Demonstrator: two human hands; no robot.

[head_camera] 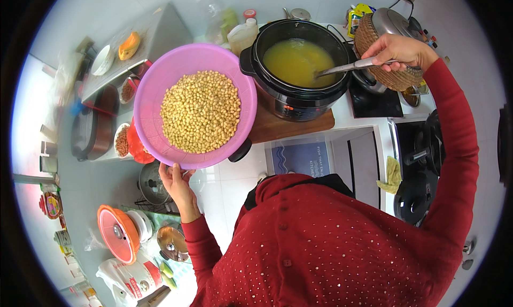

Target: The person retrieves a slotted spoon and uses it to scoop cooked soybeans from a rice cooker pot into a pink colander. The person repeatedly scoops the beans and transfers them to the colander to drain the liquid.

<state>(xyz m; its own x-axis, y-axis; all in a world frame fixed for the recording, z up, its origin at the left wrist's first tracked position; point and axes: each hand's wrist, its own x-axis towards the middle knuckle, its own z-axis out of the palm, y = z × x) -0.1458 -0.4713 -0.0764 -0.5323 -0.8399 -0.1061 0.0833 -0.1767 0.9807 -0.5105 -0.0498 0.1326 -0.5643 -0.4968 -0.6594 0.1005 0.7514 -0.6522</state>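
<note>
My left hand [178, 188] grips the near rim of a pink plastic colander [148, 94]. A heap of soybeans [200, 112] covers the colander's middle. To its right stands a black electric pressure cooker [296, 106] without its lid, with cloudy yellow-green liquid [294, 60] in its inner pot. My right hand [400, 54] holds the handle of a metal ladle [352, 65] from above. The ladle's lower end dips into the liquid, so its bowl is hidden.
The cooker sits on a wooden board [296, 127]. A woven basket [372, 46] and a black hob [417, 186] are at the right. A white bowl [103, 60] and a piece of pumpkin [129, 46] lie on the appliance at the left. Behind the colander stands a plastic jug [243, 36].
</note>
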